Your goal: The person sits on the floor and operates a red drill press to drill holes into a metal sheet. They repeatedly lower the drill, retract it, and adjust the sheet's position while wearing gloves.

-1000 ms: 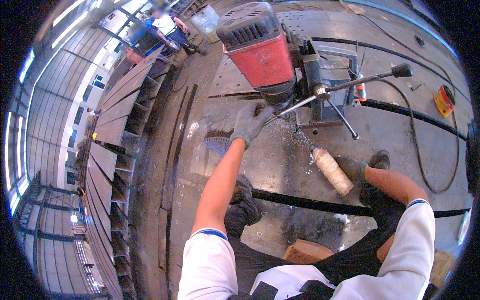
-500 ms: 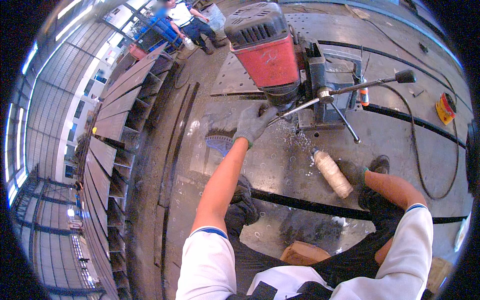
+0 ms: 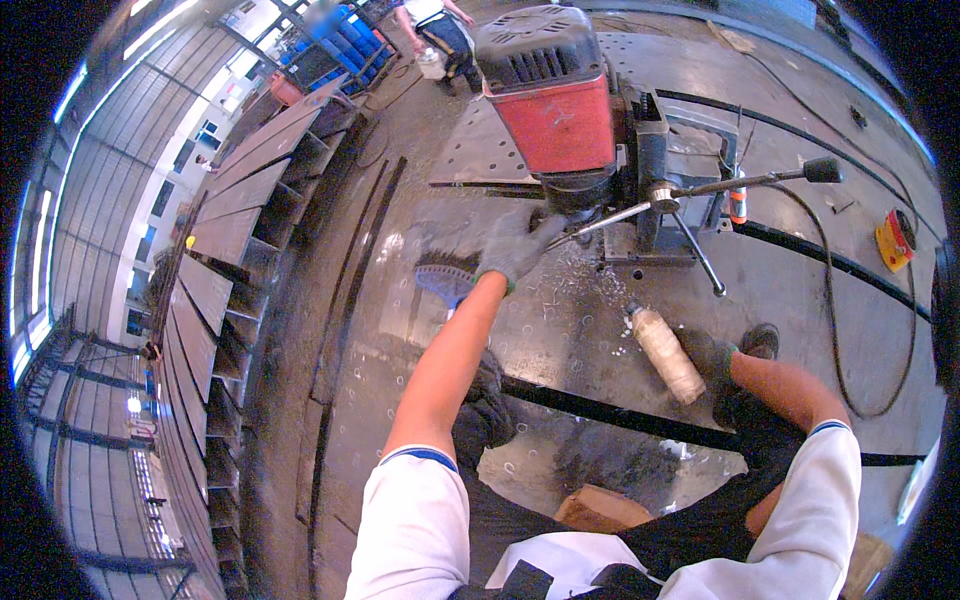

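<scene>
**Tally by kind**

Gloved hands: 2, left hand and right hand. Red-and-black drill machine: 1, ahead of left hand. Lever arms on it: 3 visible, one reaching to left hand. Brush: 1, just left of left hand. Bottle: 1, beside right hand. Yellow-and-red tub: 1, beyond right hand, rightward. Brown block: 1, nearer the body than both hands.

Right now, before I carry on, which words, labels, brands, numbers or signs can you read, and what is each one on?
No text can be read clearly.
Red drill: a faint mark on its side, too blurred to read.
Yellow and red tub: any print is too small to read.
Steel plate: small pale rings, no readable letters or numbers.
Bottle: no readable text.
</scene>
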The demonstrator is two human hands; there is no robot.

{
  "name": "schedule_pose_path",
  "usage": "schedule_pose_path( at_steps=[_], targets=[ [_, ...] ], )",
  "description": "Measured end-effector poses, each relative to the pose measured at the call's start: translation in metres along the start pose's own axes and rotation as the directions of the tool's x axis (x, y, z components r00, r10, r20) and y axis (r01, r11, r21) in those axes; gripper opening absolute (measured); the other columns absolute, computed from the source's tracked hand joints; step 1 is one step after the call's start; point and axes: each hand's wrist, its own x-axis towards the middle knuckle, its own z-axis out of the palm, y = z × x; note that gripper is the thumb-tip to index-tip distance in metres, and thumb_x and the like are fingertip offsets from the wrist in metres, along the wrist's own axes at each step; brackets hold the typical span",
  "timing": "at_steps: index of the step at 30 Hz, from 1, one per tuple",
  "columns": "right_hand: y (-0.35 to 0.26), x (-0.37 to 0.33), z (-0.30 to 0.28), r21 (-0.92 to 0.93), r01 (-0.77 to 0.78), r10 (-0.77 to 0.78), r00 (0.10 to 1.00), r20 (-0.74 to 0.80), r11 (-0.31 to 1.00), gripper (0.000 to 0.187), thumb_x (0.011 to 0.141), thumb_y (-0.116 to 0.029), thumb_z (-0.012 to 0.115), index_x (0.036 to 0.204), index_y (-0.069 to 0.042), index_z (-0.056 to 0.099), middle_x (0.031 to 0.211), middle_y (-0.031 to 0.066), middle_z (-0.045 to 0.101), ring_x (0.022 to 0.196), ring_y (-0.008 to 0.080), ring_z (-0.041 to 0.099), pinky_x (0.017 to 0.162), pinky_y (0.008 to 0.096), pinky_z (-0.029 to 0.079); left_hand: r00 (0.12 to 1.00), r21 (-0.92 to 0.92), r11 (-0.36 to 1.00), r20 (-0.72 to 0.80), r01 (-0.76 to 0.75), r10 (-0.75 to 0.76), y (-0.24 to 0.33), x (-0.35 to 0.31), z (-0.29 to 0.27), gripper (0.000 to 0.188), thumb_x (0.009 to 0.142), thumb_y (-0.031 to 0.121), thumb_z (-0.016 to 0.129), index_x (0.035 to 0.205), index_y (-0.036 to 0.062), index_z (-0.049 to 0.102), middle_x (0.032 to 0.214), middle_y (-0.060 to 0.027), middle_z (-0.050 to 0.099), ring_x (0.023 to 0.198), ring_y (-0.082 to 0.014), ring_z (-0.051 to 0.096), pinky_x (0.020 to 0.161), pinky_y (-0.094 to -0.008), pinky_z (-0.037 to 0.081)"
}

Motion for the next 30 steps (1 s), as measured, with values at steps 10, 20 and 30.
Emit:
schedule_pose_path(
  at_steps=[10, 20, 30],
  targets=[
    [0.008, 0.002, -0.002, 0.019, 0.009, -0.009, 1.0, -0.002, 1.0, 0.029, 0.104, -0.02, 0.055, 0.128, -0.006, 0.066, 0.124, 0.0101, 0.071, 0.109, 0.0231, 0.066, 0.1, 0.0408, 0.052, 1.0, -0.116, 0.993, 0.005, -0.009, 0.01, -0.019, 0.003, 0.013, 0.063, 0.09, 0.058, 0.066, 0.123, 0.0032, 0.069, 0.115, -0.0247, 0.072, 0.108, -0.0433, 0.068, 0.094, -0.0492, 0.052],
    [0.017, -0.001, 0.001, 0.112, 0.019, -0.017, 1.0, -0.019, 0.994, 0.029, 0.105, -0.02, 0.055, 0.128, -0.007, 0.066, 0.124, 0.0096, 0.071, 0.108, 0.0223, 0.065, 0.1, 0.0406, 0.052, 0.998, -0.107, 0.994, -0.058, -0.016, 0.01, 0.001, 0.001, 0.008, 0.052, 0.09, 0.047, 0.072, 0.116, 0.0013, 0.072, 0.111, -0.0222, 0.074, 0.105, -0.0373, 0.071, 0.091, -0.044, 0.054],
    [0.044, 0.016, 0.02, 0.322, 0.013, -0.008, 1.0, -0.018, 0.947, 0.029, 0.106, -0.02, 0.054, 0.128, -0.007, 0.066, 0.124, 0.0091, 0.071, 0.107, 0.0216, 0.065, 0.1, 0.0405, 0.052, 0.998, -0.045, 0.998, -0.049, 0.033, -0.035, 0.002, -0.006, 0.006, 0.05, 0.089, 0.046, 0.073, 0.113, 0.0021, 0.072, 0.108, -0.0216, 0.074, 0.102, -0.0359, 0.072, 0.09, -0.0433, 0.054]
  ],
)
